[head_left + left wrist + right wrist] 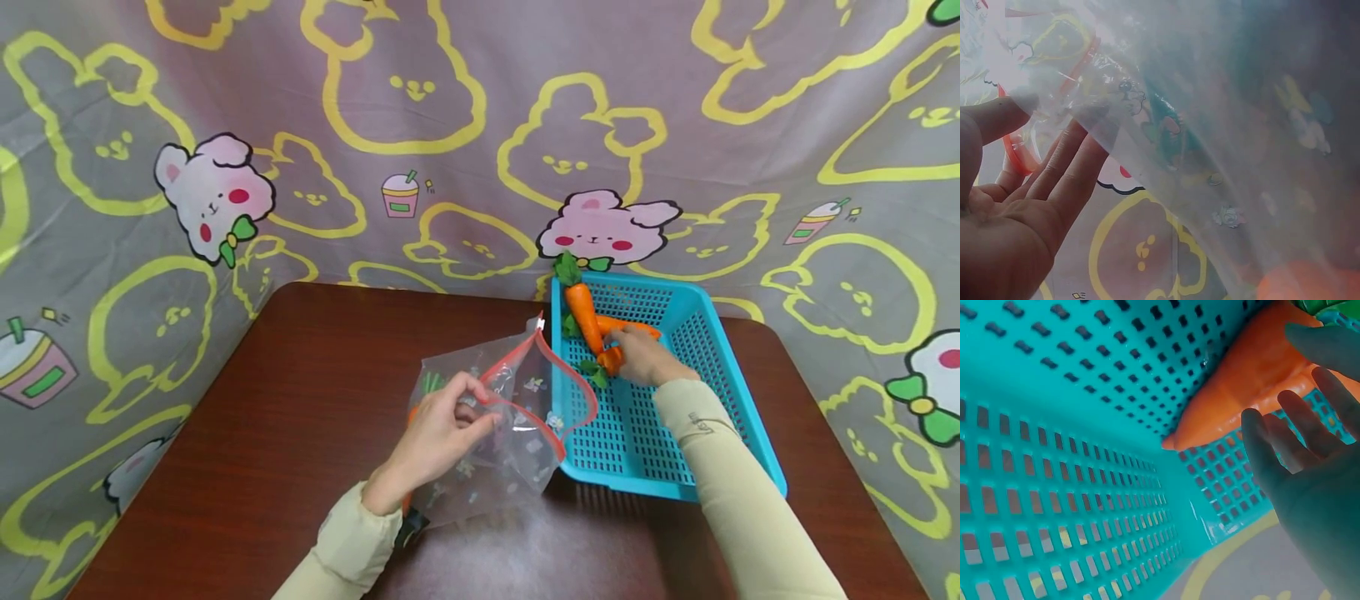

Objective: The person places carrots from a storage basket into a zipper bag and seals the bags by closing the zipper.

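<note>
My left hand (pixel 442 425) holds a clear zip bag (pixel 480 475) by its red-edged mouth, which gapes toward the right. In the left wrist view, the bag's film (pixel 1229 156) covers some fingertips. Something orange with green tops (pixel 431 382) shows at the bag's left side, mostly hidden by the hand. My right hand (pixel 637 354) reaches into a blue plastic basket (pixel 738 400), fingers spread beside the carrots. One leafy carrot (pixel 585 317) leans in the basket's back left corner; another carrot (pixel 1235 394) lies near my right fingertips. A shorter orange piece (pixel 611 360) with green leaves lies below them.
The basket stands on the right of a dark brown wooden table (pixel 300 400), with the bag's mouth overlapping its left rim. A dark object (pixel 410 527) lies by my left wrist. A cloth printed with rabbits (pixel 420 100) hangs behind and around the table.
</note>
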The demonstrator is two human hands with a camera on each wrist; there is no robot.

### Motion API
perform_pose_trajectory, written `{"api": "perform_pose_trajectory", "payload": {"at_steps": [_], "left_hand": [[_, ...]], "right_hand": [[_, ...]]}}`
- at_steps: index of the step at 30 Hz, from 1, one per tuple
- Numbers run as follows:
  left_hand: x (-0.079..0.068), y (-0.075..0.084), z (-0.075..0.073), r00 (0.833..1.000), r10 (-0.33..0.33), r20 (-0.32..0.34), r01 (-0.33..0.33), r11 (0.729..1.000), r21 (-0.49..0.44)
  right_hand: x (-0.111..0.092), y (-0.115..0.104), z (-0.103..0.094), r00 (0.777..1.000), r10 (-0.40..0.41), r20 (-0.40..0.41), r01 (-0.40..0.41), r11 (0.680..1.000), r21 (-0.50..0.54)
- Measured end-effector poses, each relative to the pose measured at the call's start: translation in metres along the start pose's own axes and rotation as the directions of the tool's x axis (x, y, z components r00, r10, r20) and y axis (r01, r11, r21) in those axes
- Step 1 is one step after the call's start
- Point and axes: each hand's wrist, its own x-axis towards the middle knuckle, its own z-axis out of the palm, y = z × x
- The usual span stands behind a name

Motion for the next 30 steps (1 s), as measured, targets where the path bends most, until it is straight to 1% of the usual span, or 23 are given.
{"api": "perform_pose_trajectory", "payload": {"at_steps": [7,13,18,24,30], "left_hand": [[-0.001,-0.001,0.0,1.0,0.0,0.006,0.0,1.0,-0.002],[0.0,-0.003,-0.001,1.0,0.017,0.008,-0.017,1.0,0.002],[0.0,-0.004,-0.001,1.0,0.027,0.01,-0.027,1.0,-0.008],[0.0,-0.004,-0.001,0.999,0.034,0.006,-0.034,0.999,0.004],[0.0,-0.002,-0.001,0.999,0.033,0.009,-0.033,0.999,-0.007]], "right_hand": [[0.003,0.0,0.005,0.999,0.013,0.037,-0.013,1.0,-0.014],[0.003,-0.002,0.007,0.999,0.037,0.041,-0.035,0.999,-0.033],[0.003,-0.001,0.01,1.0,0.005,0.027,-0.004,0.998,-0.061],[0.003,-0.001,0.013,1.0,-0.028,0.012,0.029,0.995,-0.092],[-0.001,-0.006,0.013,0.999,-0.013,0.037,0.016,0.996,-0.085]]}}
